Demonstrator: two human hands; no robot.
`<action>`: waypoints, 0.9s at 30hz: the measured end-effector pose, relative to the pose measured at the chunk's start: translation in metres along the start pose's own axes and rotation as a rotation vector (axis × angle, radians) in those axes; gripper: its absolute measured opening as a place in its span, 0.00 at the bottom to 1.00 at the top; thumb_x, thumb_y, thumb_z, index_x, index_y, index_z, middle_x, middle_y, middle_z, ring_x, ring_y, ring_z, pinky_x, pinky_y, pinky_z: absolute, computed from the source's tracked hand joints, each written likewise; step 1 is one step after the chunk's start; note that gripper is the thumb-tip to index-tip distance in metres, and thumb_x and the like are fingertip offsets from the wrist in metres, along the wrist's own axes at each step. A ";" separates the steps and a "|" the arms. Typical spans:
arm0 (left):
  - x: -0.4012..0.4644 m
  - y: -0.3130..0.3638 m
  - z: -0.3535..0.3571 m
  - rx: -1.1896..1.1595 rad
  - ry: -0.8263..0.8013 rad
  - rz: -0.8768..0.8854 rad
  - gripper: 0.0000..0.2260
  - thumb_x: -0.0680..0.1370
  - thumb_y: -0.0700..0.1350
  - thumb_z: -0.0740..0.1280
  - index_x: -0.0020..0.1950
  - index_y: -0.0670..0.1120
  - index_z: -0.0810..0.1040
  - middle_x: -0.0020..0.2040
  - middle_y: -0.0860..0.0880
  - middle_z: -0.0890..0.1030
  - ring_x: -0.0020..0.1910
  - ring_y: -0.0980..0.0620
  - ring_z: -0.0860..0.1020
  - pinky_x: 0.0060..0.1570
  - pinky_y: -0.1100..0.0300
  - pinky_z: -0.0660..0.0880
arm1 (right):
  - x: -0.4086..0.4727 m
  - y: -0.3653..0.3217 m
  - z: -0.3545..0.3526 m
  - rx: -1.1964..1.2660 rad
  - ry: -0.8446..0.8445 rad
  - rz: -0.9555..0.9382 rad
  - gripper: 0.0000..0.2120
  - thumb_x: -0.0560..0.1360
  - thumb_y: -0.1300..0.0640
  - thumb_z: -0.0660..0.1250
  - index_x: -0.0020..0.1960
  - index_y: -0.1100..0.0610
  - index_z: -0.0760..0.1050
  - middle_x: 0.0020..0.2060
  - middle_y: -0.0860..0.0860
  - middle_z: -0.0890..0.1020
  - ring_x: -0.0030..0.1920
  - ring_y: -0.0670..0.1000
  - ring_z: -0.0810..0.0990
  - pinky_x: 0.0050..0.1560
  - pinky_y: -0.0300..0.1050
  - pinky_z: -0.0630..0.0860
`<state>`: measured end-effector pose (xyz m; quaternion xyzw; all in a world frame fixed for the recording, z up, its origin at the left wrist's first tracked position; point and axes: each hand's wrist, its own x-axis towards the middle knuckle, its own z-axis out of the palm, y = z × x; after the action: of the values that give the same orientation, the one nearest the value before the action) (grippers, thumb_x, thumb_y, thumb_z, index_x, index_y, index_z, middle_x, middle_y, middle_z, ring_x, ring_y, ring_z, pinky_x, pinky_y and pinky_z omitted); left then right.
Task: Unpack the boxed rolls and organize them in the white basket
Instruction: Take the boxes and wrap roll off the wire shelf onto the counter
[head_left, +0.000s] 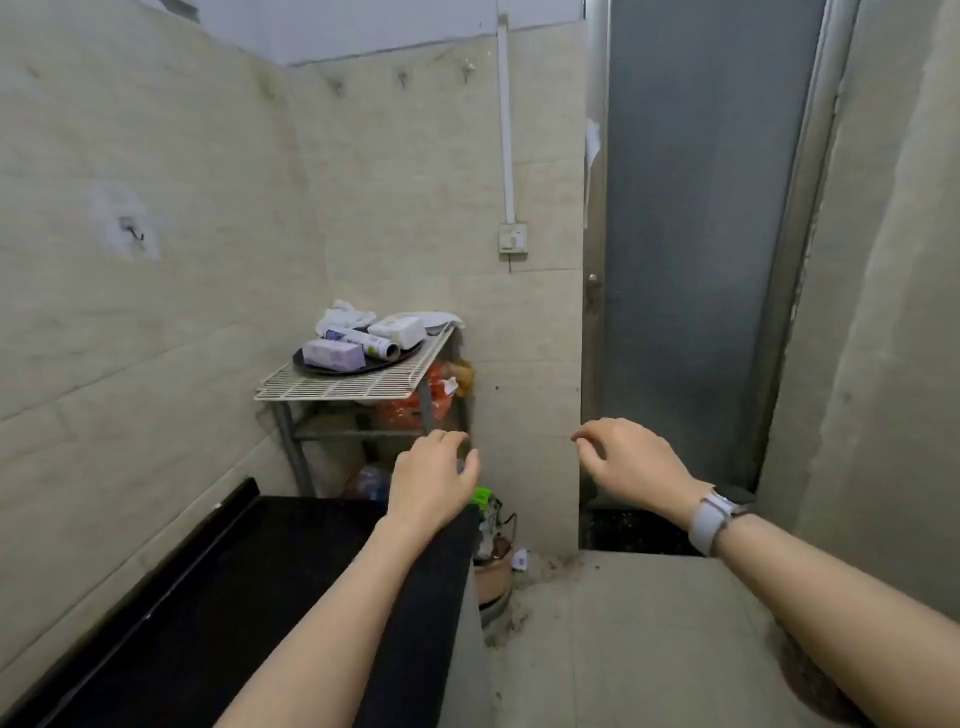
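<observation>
A purple-and-white box (333, 354), a printed roll (363, 342) and a white box (397, 330) lie on a dark round tray (311, 367) on a white wire rack (343, 387) in the corner. Behind them sit a crumpled white wrapper (345, 313) and a white rimmed thing (435, 318) that may be the basket. My left hand (431, 480) hovers below the rack, fingers loosely curled, holding nothing. My right hand (634, 460), with a pale watch on the wrist, hovers to the right, also empty.
A black countertop (218, 597) runs along the left wall. Under the rack are orange bags (421, 400), a blue-capped bottle (371, 483) and a kettle (491, 569) on the floor. A frosted door (696, 249) stands at the right, a wall switch (513, 239) beside it.
</observation>
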<state>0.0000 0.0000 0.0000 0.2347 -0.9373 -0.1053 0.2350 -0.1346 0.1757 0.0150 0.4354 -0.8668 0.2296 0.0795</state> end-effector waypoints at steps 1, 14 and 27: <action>0.006 -0.001 0.017 -0.030 -0.022 -0.026 0.16 0.78 0.50 0.59 0.63 0.45 0.73 0.60 0.45 0.77 0.59 0.45 0.74 0.56 0.50 0.71 | 0.007 0.011 0.011 0.008 -0.012 0.014 0.14 0.77 0.52 0.54 0.55 0.53 0.76 0.53 0.51 0.81 0.55 0.52 0.76 0.49 0.52 0.76; 0.174 -0.003 0.161 -0.033 -0.127 -0.120 0.16 0.77 0.49 0.59 0.62 0.45 0.74 0.60 0.46 0.78 0.58 0.45 0.75 0.55 0.49 0.72 | 0.180 0.148 0.102 0.133 -0.222 -0.039 0.14 0.77 0.51 0.55 0.57 0.52 0.75 0.55 0.52 0.80 0.55 0.54 0.77 0.50 0.50 0.75; 0.389 -0.111 0.168 0.065 0.064 -0.196 0.13 0.76 0.49 0.61 0.56 0.45 0.77 0.55 0.45 0.80 0.56 0.44 0.76 0.54 0.51 0.73 | 0.432 0.144 0.184 0.258 -0.251 -0.244 0.13 0.77 0.56 0.57 0.54 0.57 0.78 0.54 0.57 0.81 0.55 0.57 0.77 0.53 0.46 0.71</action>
<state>-0.3420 -0.2719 -0.0284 0.3359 -0.9049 -0.0897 0.2455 -0.5000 -0.1465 -0.0485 0.5688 -0.7742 0.2713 -0.0580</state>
